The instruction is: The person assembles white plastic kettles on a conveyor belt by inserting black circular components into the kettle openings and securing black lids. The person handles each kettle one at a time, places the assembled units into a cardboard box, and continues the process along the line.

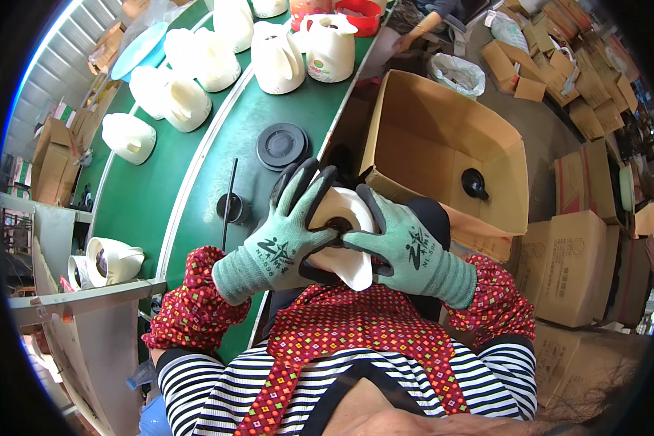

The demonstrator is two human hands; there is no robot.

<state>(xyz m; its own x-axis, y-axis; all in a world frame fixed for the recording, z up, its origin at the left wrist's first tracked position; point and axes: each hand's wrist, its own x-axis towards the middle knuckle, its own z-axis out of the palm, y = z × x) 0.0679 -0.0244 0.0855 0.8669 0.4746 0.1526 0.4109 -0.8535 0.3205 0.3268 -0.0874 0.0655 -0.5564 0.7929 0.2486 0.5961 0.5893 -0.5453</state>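
Both gloved hands hold a white plastic jug (357, 270) with its mouth facing up, in front of my apron beside the green bench. My left hand (280, 243) wraps its left side, and my right hand (407, 243) grips its right side. My two thumbs meet over the dark round opening (337, 224) in the middle; whether they press a part there cannot be made out. On the bench just beyond my left hand lie stacked black discs (282, 146). A round black part (234, 209) with a thin black rod (229, 196) across it sits closer.
Several white jugs (277, 58) stand along the green bench (218, 163), near a blue basin (141, 49) and a red basin (363, 20). An open cardboard box (421, 156) at right holds a black part (474, 184). Cartons (567, 269) pile up beyond; another person's arm (421, 27) shows at the top.
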